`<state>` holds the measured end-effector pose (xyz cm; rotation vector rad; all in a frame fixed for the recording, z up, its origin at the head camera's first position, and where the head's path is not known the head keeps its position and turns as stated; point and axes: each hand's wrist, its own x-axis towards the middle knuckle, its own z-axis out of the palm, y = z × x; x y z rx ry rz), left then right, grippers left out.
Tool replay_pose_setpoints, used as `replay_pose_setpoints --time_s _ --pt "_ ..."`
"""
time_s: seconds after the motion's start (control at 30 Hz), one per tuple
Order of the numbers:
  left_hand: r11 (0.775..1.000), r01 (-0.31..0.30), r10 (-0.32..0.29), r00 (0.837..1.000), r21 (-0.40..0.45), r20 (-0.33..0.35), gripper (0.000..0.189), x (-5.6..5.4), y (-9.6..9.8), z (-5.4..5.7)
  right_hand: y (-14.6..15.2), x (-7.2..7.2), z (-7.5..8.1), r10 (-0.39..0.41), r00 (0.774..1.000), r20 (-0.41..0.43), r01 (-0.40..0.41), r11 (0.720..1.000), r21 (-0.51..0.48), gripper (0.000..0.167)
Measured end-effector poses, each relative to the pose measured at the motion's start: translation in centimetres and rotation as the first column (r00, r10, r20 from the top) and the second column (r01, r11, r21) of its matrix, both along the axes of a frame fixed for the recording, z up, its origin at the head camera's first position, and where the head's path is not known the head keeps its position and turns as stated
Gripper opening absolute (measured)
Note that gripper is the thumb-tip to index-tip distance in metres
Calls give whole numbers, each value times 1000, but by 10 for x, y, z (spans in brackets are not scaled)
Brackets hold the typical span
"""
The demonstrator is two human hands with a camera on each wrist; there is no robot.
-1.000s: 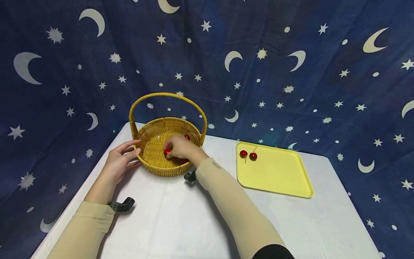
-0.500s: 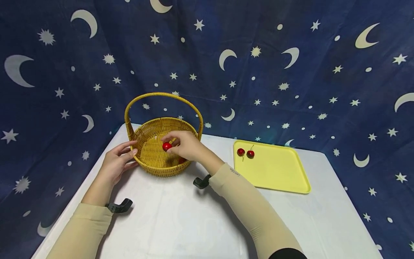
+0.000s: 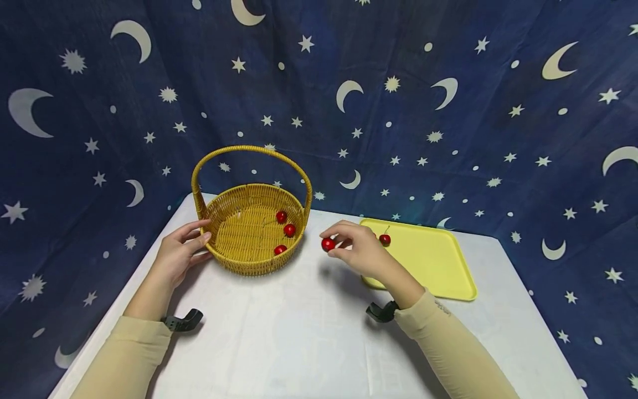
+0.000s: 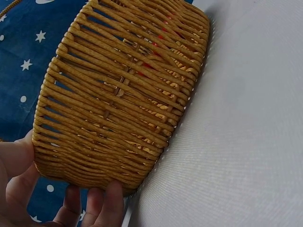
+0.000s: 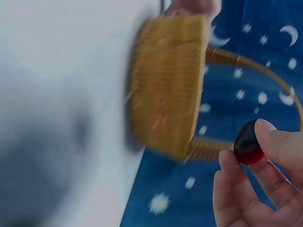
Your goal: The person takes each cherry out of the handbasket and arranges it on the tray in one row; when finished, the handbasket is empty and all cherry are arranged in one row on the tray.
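Observation:
My right hand pinches a shiny red cherry between thumb and fingertips, above the white cloth between basket and tray. In the right wrist view this cherry looks dark on top, with a bit of green stem below it. The yellow wicker basket with its tall arched handle stands at the left, and several cherries lie inside, among them a cherry near its right wall. My left hand holds the basket's left side, thumb at the rim and fingers along the outer wall.
Right of the basket lies a shallow yellow tray. A stemmed cherry sits at its back left, with another mostly hidden behind my right hand. A dark blue curtain with moons and stars hangs behind the white table.
My right hand has lifted the cherry out of the basket and carried it right, toward the tray. The cherries left in the basket are now uncovered. My left hand stays on the basket.

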<state>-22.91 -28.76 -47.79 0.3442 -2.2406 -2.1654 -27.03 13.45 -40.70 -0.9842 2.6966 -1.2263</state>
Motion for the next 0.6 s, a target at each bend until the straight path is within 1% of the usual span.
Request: replay_pose_setpoints --time_s 0.07,0.17,0.3,0.4,0.5,0.6 --pt "1000 -1 1 1000 -5 -2 54 -1 0 -1 21 1 -5 -72 997 12 71 997 32 36" --pt "1000 -2 2 1000 -1 -4 55 -1 0 -1 53 -1 -14 -166 986 30 164 985 60 37" --pt "1000 -2 2 1000 -14 2 55 -2 0 -2 92 -9 -27 -287 957 45 282 955 94 39" --pt "1000 -2 2 1000 -27 5 56 -2 0 -3 116 -17 -35 -367 929 45 360 925 124 40" --pt "1000 -3 3 1000 -27 2 55 -1 0 -2 135 -27 -41 -429 902 51 417 895 155 41" --pt "1000 -7 7 1000 -30 -2 53 1 0 -1 148 -35 -46 -468 881 63 451 874 181 43"
